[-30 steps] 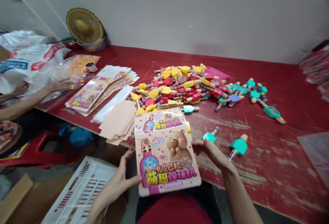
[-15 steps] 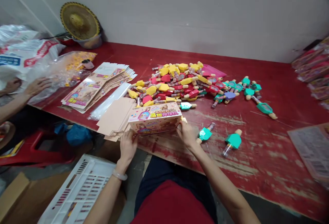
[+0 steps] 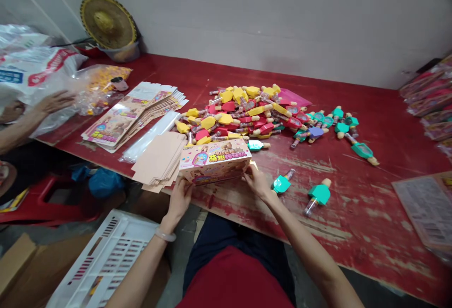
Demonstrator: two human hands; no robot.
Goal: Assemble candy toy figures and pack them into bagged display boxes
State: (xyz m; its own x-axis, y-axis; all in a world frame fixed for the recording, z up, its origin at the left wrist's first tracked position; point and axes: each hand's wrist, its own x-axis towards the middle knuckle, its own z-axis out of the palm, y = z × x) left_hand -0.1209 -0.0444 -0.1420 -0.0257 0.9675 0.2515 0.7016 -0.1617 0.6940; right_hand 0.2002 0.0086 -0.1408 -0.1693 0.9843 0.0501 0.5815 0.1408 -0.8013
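A printed cardboard box [image 3: 215, 163] with pink and yellow lettering lies lengthwise at the table's front edge. My left hand [image 3: 181, 199] grips its lower left corner, fingers closed. At the right end my right hand [image 3: 257, 181] pinches the box, where a small pale flap sticks out. Behind the box spreads a heap of yellow and red popsicle-shaped toys [image 3: 243, 110] with clear tubes. Two green popsicle-shaped toys lie right of my right hand, the nearer one [image 3: 281, 184] close to my wrist. Flat tan cardboard pieces [image 3: 158, 157] rest just left of the box.
Flattened printed boxes [image 3: 116, 124] and clear plastic bags [image 3: 151, 136] lie on the red table [image 3: 353, 214]. At far left a co-worker's hand [image 3: 56, 101] rests on a plastic bag. A white crate [image 3: 116, 251] stands below the edge; wrapped packs [image 3: 431, 96] are stacked at right.
The box has tilted slightly, so more of its lettered face shows. My left hand has shifted a little to the right; both hands keep their hold.
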